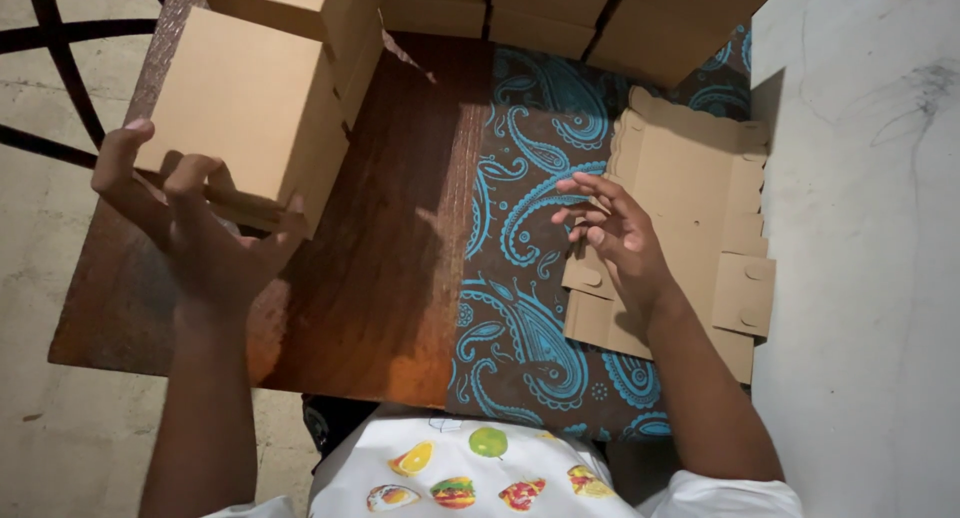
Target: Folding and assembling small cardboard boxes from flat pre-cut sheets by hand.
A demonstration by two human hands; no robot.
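Observation:
My left hand [190, 228] grips the near bottom edge of a folded brown cardboard box [250, 103] at the left side of the wooden table [390, 278], holding it slightly lifted. My right hand [615, 233] hovers with fingers spread over the left edge of a stack of flat, unfolded cardboard box blanks [700, 208] lying on a brown cloth with blue paisley pattern [520, 318]. It holds nothing.
More assembled cardboard boxes [560, 13] stand in a row along the table's far edge, another [320, 8] behind the held one. A grey wall [870, 228] runs along the right. Concrete floor [60, 418] and dark curved metal bars [50, 78] lie to the left.

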